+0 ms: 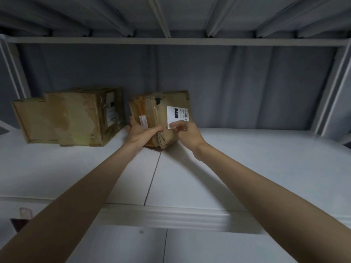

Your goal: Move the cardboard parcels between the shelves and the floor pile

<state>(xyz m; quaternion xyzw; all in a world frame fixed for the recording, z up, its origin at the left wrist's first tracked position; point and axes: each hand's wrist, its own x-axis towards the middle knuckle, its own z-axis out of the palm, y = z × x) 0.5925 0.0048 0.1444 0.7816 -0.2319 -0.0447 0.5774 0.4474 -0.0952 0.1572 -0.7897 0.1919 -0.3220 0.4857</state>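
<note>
A small worn cardboard parcel [161, 111] with a white shipping label stands on the white shelf [247, 158], tilted on its near corner. My left hand [140, 130] grips its left front face, thumb across the lower edge. My right hand [187, 133] touches its right face by the label, fingers curled against the cardboard. A larger cardboard parcel [70, 118] with taped sides and a side label rests on the shelf just to the left, a narrow gap between the two.
The underside of an upper metal shelf [174, 41] hangs close above. Grey uprights [330, 88] frame the bay on the right and left. A lower shelf level [190, 247] shows beneath the front lip. A dark object [19, 223] peeks out at lower left.
</note>
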